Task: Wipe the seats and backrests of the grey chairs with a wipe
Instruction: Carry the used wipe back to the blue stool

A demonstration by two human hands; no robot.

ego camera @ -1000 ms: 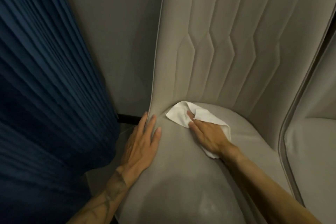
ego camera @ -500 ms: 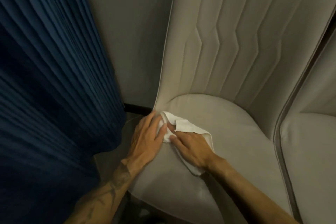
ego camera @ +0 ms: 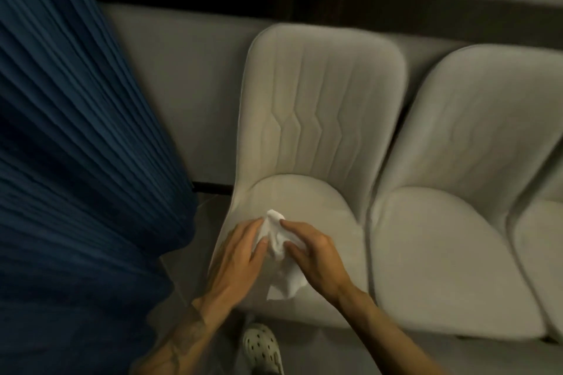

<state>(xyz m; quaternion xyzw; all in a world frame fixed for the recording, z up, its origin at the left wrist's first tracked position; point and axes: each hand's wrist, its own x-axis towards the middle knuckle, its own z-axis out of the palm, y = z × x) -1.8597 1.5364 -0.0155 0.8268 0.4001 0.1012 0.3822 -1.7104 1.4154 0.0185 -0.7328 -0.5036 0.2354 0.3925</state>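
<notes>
A grey padded chair [ego camera: 316, 131] with a stitched backrest stands in the middle, its seat below the backrest. A white wipe [ego camera: 281, 256] is bunched up above the seat's front left part, and both hands hold it. My left hand [ego camera: 234, 259] grips its left side with the fingertips. From the right, my right hand [ego camera: 313, 256] pinches it between thumb and fingers. The wipe's lower end hangs loose under my right hand. A second grey chair [ego camera: 451, 222] stands directly to the right, touching the first.
A dark blue pleated curtain [ego camera: 76, 161] fills the left side, close to the first chair. A grey wall with a dark strip [ego camera: 335, 0] runs behind the chairs. A third chair's edge [ego camera: 545, 253] shows far right. My light perforated shoe [ego camera: 262, 350] stands on the floor below the seat.
The view has pulled back, so whole chairs show. The wipe was pressed flat on the seat under my right hand; now both hands hold it bunched, nearer the seat's front.
</notes>
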